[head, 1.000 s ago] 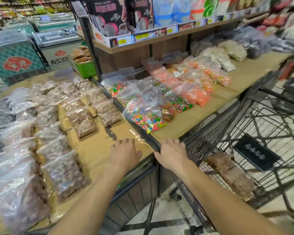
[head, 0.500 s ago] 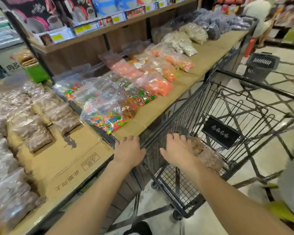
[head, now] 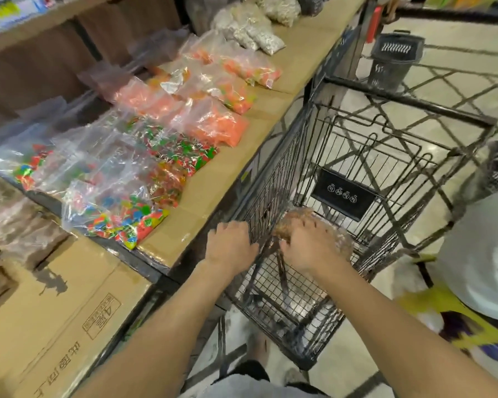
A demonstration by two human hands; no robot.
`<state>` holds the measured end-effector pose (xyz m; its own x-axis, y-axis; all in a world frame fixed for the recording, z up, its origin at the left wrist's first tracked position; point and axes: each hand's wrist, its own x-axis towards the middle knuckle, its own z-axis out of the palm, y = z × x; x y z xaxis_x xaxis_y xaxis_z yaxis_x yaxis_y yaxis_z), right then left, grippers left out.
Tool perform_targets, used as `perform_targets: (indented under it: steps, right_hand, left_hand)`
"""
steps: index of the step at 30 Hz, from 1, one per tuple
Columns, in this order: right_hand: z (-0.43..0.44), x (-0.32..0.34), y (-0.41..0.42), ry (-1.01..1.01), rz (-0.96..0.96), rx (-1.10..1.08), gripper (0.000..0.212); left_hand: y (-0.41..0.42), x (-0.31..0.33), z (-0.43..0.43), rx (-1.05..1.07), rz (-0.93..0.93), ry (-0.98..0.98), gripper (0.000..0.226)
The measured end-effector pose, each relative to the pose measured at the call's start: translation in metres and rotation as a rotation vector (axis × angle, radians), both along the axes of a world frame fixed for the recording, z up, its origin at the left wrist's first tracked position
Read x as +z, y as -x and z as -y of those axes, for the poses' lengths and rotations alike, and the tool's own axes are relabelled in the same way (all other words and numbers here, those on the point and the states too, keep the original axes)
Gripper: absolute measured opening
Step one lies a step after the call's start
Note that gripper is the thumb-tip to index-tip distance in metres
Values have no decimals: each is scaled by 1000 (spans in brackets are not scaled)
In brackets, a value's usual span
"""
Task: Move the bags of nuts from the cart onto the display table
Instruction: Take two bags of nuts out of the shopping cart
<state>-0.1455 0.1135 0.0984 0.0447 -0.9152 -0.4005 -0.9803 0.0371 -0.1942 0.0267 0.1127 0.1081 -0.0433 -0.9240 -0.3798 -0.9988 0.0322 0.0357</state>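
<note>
Head cam: display table (head: 55, 326) runs along the left, topped with flattened cardboard, and the black wire cart (head: 408, 100) is parked tight against its edge on the right. Table stock, far to near: pale bags (head: 253, 33), orange candy bags (head: 210, 124), then multicolour candy bags (head: 121, 208). Brown bags of nuts on the table (head: 20, 234) sit at the far left edge, blurred. A grey basket (head: 394, 58) stands on the floor beyond the cart. Someone in a white top (head: 477, 254) stands at the right edge. One bag of nuts (head: 296, 219) is in the cart, low in the near end, close to the wire wall on the table side. Right hand (head: 308, 248) is down inside the cart, palm on top of that bag, fingers spread across the plastic and not wrapped round it. Left hand (head: 230, 245) is at the cart's wire wall on the table side, fingers bent at the rim. Motion blur there, so I can't tell whether it grips the wire or just rests on it.
</note>
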Motion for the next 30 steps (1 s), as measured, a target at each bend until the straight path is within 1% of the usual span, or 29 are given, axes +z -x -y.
perform_targets:
  steps: [7, 9, 13, 16, 19, 22, 26, 30]
  right_hand:
    - [48, -16, 7, -82, 3, -176, 71]
    - [60, -30, 9, -129, 19, -225, 74]
    - [78, -71, 17, -197, -9, -325, 74]
    - [89, -96, 26, -247, 1, -382, 79]
    - [100, -120, 37, -275, -8, -413, 84]
    - [105, -148, 51, -269, -6, -438, 80]
    - [113, -185, 69, -304, -62, -408, 72]
    - [120, -220, 82, -334, -73, -410, 76]
  left_hand:
    - [23, -37, 83, -163, -27, -78, 60]
    - [29, -52, 104, -215, -10, -101, 58]
    - [44, -80, 139, -276, -53, -184, 51]
    - [54, -102, 159, -307, -57, -233, 47]
    - [66, -123, 174, -323, -48, -289, 45]
    - [79, -144, 187, -319, -34, -334, 45]
    - [96, -180, 197, -358, -9, -358, 49]
    - [113, -217, 206, -346, 39, -387, 52]
